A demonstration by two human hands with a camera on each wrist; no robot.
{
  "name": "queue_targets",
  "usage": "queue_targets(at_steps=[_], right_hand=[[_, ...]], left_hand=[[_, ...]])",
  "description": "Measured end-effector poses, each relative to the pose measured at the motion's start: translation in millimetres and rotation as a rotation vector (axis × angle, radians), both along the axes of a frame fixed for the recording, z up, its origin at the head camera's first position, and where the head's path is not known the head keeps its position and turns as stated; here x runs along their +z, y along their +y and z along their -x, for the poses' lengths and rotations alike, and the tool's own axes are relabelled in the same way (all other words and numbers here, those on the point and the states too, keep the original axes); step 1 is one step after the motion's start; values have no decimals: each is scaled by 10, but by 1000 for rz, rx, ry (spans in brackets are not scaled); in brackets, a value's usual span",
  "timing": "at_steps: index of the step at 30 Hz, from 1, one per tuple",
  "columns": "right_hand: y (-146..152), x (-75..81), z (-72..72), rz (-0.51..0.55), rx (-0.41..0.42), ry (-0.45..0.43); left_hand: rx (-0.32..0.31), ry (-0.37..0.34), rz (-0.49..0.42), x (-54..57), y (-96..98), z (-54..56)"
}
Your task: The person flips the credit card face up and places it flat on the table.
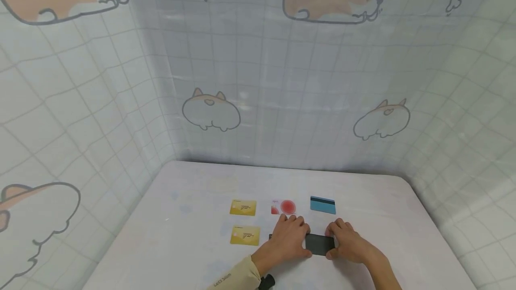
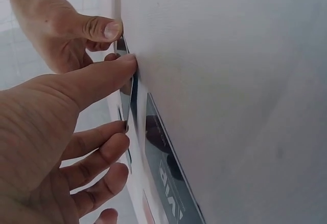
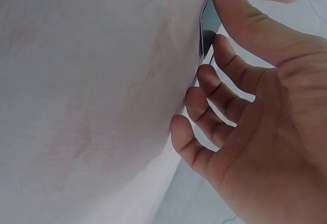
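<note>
A dark grey card (image 1: 319, 244) lies low at the table between my two hands. My left hand (image 1: 288, 238) pinches its left end between thumb and index finger, other fingers loosely curled. At the opposite end, my right hand (image 1: 348, 241) pinches it the same way. In the left wrist view the held card (image 2: 125, 101) is seen edge-on, slightly tilted off the tabletop. A second dark card (image 2: 168, 183), printed with VIP lettering, lies flat beside it; my left hand covers most of that one in the head view.
Two gold cards (image 1: 243, 207) lie one behind the other to the left. Behind my hands are a white card with a red circle (image 1: 288, 206) and a blue card with a black stripe (image 1: 323, 205). Patterned sheeting (image 1: 258, 147) walls the white table (image 1: 181, 236).
</note>
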State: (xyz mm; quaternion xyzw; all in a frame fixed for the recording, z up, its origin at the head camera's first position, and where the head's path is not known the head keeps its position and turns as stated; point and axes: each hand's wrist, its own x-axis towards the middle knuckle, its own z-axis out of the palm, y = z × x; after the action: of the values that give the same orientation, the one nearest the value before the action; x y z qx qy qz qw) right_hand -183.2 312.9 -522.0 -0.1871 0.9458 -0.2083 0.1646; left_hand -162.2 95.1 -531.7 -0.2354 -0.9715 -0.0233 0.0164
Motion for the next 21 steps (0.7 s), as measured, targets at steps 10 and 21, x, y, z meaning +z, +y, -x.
queue_targets(at_steps=[10, 21], right_hand=[[-10, 65, 42, 7, -6, -33], [-37, 90, 56, -50, 5, 19]], left_hand=[[-5, -50, -16, 49, -18, 69], [-23, -41, -39, 70, -77, 112]])
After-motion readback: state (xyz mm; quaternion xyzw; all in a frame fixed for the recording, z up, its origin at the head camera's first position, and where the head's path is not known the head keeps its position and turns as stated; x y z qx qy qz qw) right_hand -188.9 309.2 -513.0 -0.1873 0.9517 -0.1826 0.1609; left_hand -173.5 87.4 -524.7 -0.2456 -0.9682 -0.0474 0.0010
